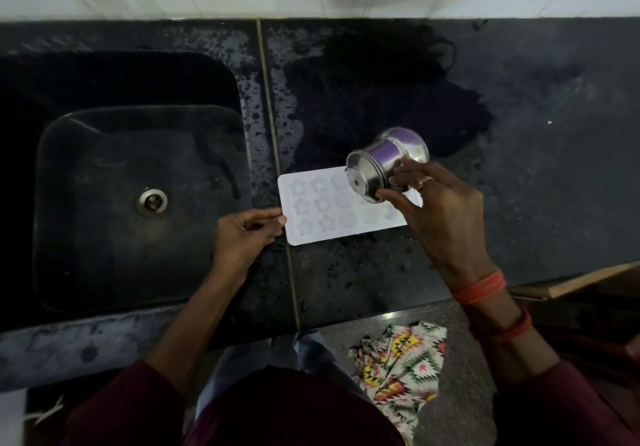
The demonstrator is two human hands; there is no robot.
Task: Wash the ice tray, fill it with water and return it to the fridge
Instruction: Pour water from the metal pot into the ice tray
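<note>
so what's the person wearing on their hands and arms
Dark maroon sleeves on both arms. The right hand wears a gold ring; orange-red thread bands circle its wrist, with another red band higher up. The left hand wears nothing visible.

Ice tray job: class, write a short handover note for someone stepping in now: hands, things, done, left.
Left hand pinches the ice tray at its left edge. Right hand holds a steel cup tipped over the tray's right end.
The tray lies flat on the wet counter, just right of the sink.
Done: tray out and set for filling; how full its cells are is unclear.
Left: finish filling, carry it level to the fridge.
</note>
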